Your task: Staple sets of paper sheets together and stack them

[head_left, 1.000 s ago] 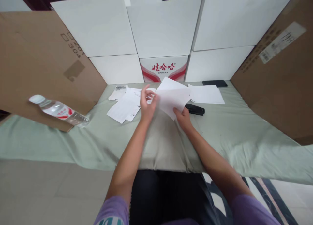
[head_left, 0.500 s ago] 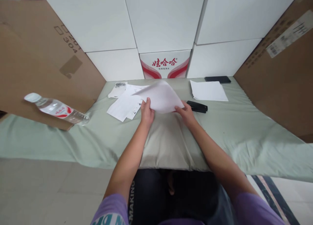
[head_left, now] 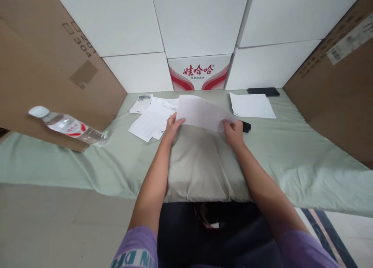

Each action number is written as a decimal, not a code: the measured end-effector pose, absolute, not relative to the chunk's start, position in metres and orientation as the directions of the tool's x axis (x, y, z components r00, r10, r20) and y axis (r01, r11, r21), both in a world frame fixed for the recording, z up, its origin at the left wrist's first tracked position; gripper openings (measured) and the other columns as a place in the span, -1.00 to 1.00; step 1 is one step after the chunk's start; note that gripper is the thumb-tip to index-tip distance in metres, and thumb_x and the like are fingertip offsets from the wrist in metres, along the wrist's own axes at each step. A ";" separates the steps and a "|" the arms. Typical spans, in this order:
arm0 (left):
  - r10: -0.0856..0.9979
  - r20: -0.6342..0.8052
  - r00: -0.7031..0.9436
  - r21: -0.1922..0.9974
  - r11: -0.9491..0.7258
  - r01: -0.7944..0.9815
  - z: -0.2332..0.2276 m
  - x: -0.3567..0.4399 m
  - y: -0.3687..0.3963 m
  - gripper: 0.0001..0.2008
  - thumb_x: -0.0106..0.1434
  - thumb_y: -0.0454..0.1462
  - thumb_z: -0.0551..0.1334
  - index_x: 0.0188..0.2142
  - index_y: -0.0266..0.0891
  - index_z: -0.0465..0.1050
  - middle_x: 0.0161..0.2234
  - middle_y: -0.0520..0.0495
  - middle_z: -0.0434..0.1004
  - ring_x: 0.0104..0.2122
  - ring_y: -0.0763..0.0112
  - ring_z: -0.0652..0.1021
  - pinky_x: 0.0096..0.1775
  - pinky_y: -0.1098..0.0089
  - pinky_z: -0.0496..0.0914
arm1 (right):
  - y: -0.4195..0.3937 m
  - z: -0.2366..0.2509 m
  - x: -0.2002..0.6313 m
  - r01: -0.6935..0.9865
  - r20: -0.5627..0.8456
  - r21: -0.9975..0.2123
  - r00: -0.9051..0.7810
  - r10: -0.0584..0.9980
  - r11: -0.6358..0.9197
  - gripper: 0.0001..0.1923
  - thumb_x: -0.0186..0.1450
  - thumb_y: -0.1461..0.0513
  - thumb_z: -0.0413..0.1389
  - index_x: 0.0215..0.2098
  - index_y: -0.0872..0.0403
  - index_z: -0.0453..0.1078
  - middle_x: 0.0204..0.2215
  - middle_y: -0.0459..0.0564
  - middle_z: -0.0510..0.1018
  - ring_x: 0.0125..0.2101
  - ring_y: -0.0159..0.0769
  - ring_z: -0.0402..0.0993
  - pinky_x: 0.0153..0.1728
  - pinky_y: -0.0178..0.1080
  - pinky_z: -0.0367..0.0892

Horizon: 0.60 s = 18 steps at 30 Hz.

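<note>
A white sheet of paper (head_left: 202,113) is held above the cloth-covered table, stretched sideways between both hands. My left hand (head_left: 172,127) pinches its left edge, thumb on top. My right hand (head_left: 234,132) grips the right end, and the fingers beneath the paper are hidden. Just behind my right hand, the end of a black stapler (head_left: 246,126) pokes out; the rest is covered. Overlapping printed papers (head_left: 150,120) lie left of the held sheet, with a small paper bearing dark marks (head_left: 143,102) behind them. Whether the held paper is one sheet or more, I cannot tell.
White sheets (head_left: 253,105) lie at the right, with a black phone (head_left: 263,91) behind them. A water bottle (head_left: 70,126) leans at the left by a cardboard box (head_left: 43,65). White boxes (head_left: 201,19) form a back wall, and another cardboard box (head_left: 344,100) stands at right.
My right hand has moved right, now covering most of the stapler. The held paper has gone from curled and tilted to spread flatter between the hands. The view has shifted slightly.
</note>
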<state>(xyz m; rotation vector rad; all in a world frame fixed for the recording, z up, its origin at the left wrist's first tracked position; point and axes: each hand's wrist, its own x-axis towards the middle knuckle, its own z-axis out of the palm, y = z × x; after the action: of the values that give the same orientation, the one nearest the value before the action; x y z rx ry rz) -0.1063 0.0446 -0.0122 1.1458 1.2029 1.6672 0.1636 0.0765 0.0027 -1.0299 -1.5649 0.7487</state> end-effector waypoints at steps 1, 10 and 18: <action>0.947 0.214 -0.238 0.973 -0.227 -0.027 -0.013 -0.109 0.043 -0.60 0.02 -0.06 0.44 -0.20 -0.23 0.57 -0.20 -0.15 0.65 -0.13 0.16 0.61 -0.08 0.23 0.45 | 0.076 0.003 0.166 0.271 0.457 -0.847 -0.072 0.887 0.458 -0.78 0.25 0.13 0.06 -0.53 0.03 0.30 -0.60 -0.15 0.27 -0.52 -0.35 0.21 -0.40 -0.23 0.22; 0.958 0.208 -0.197 0.970 -0.228 -0.087 -0.018 -0.091 0.044 -0.54 0.03 -0.03 0.45 -0.16 -0.26 0.57 -0.17 -0.16 0.68 -0.14 0.17 0.62 0.00 0.19 0.45 | 0.080 -0.007 0.160 0.055 0.295 -0.952 -0.095 0.951 0.300 -0.79 0.12 0.07 0.20 -0.38 0.02 0.43 -0.45 -0.03 0.51 -0.38 -0.19 0.39 -0.28 -0.11 0.40; 0.968 0.143 -0.205 0.986 -0.157 -0.052 -0.023 -0.082 0.042 -0.53 -0.03 -0.04 0.48 -0.18 -0.26 0.59 -0.16 -0.18 0.67 -0.10 0.08 0.61 0.02 0.14 0.46 | 0.088 -0.025 0.158 0.002 0.246 -0.969 -0.039 0.969 0.246 -0.79 0.08 0.07 0.21 -0.40 0.01 0.41 -0.43 -0.03 0.52 -0.36 -0.17 0.42 -0.21 -0.05 0.42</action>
<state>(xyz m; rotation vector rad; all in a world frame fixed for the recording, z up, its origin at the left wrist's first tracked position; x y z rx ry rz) -0.0822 0.0423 -0.0233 1.1664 1.2287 1.5031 0.1585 0.0878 -0.0247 -1.0103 -1.3495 1.0474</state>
